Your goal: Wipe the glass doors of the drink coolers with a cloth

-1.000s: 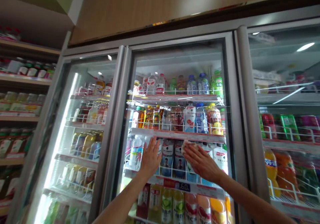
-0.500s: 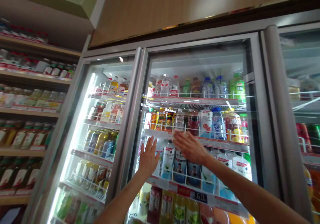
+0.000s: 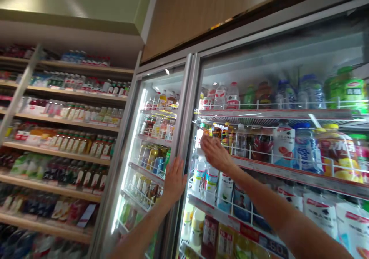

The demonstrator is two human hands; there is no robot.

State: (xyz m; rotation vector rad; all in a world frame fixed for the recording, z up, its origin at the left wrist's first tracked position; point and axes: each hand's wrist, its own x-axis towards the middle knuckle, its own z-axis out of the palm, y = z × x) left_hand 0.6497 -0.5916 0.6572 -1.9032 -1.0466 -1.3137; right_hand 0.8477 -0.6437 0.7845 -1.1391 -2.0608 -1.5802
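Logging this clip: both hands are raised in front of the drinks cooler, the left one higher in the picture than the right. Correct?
Not quite: the head view shows the right hand higher than the left hand. Both are raised before the drinks cooler.

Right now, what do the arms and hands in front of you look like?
Human ones: the left hand and right hand wear no gloves, and the slender forearms show no sleeve, watch or bracelet. Blur hides any small rings.

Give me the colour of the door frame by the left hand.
The door frame by the left hand is silver-grey; head view.
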